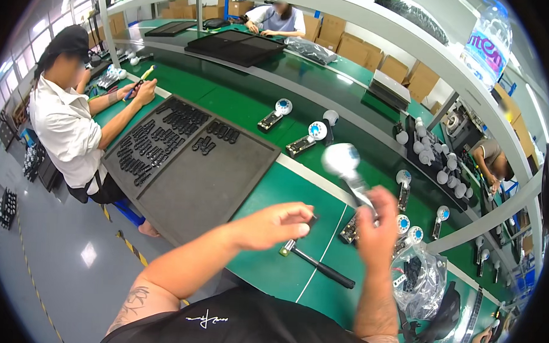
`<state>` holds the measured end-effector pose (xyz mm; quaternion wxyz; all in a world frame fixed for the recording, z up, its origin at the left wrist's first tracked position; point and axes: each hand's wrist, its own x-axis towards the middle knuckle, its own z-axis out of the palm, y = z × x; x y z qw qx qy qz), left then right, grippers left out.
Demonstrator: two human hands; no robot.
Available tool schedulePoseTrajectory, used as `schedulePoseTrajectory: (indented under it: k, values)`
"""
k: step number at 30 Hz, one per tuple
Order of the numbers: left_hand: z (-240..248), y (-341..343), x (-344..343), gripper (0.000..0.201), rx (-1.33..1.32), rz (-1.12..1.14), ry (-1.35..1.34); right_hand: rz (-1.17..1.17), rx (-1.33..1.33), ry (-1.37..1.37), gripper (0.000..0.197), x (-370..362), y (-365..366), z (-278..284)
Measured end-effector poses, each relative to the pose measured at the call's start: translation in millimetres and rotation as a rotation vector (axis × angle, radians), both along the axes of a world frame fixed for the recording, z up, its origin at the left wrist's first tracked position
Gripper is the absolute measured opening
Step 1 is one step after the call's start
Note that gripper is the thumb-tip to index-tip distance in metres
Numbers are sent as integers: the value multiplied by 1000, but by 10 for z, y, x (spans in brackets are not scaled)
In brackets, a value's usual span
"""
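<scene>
My right hand [379, 231] grips a white-headed unit [340, 159] by its handle above the desk [298, 188], too blurred to tell whether it is finished. My left hand [269, 227] is curled, a small dark piece [313, 222] at its fingertips; I cannot tell if it is pinched. Below lies a hammer [322, 270]. I'd judge us partway: beyond, units with bare boards [306, 140] look unfinished, and black parts [152, 143] lie in the tray [200, 196].

Far beyond the fingers [292, 210]: brown cardboard boxes [360, 54], person in a pale top [285, 22]. High to the fingers' right: white rack [449, 61], clear blue-capped bottle [487, 53]. Far to the fingers' left: white-shirted person [68, 126], yellow-black floor tape [130, 248].
</scene>
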<state>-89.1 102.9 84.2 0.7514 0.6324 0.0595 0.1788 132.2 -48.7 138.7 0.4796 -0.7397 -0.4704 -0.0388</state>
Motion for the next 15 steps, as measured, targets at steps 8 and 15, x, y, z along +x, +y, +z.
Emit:
schedulePoseTrajectory:
  k: [8,15]
  values:
    - [-444,-304,-19,21,-412,188,-159,369,-137,-25,39,-766,20,-479]
    - [-215,-379,-302,30,729,321,108,865,-121,1959,28,-441,-309,-717]
